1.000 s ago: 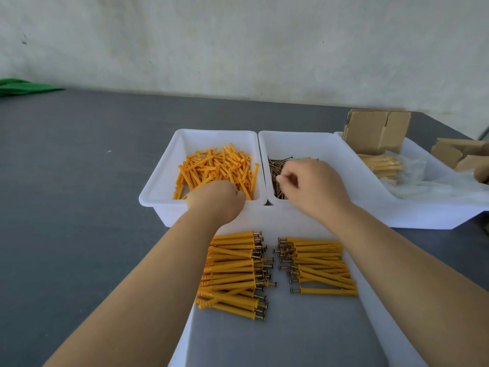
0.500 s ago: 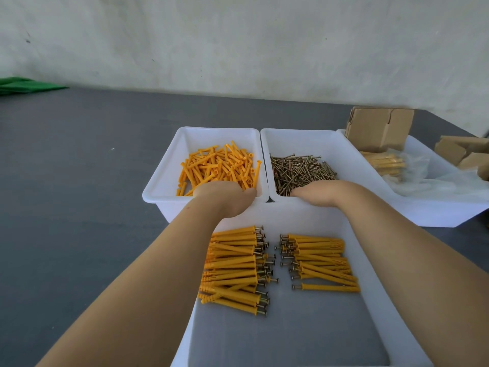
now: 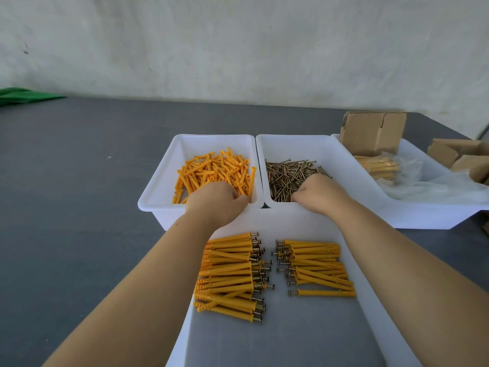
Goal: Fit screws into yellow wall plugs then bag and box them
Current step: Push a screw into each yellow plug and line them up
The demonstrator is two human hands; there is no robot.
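Loose yellow wall plugs (image 3: pixel 211 168) fill a white bin (image 3: pixel 156 200). My left hand (image 3: pixel 217 200) sits at that bin's near end, its fingers curled into the plugs. Brown screws (image 3: pixel 288 173) lie heaped in the neighbouring white bin (image 3: pixel 328 144). My right hand (image 3: pixel 321 193) is down in them, fingertips curled into the heap. Nearer me, a flat white tray (image 3: pixel 291 221) carries two rows of plugs fitted with screws, a left pile (image 3: pixel 227 271) and a right pile (image 3: pixel 317 263), screw heads facing each other. The backs of both hands hide what the fingers hold.
A third white bin (image 3: pixel 423 215) at the right holds a clear bag of fitted plugs (image 3: pixel 381 168) and a cardboard box (image 3: pixel 370 131). More cardboard boxes (image 3: pixel 455 152) stand at the far right. Green material (image 3: pixel 23 95) lies at the far left of the grey table.
My right hand dropped from a raised pinch above the screws to the bin's near rim, then pushed back into the heap. My left hand stayed at the near end of the plug bin.
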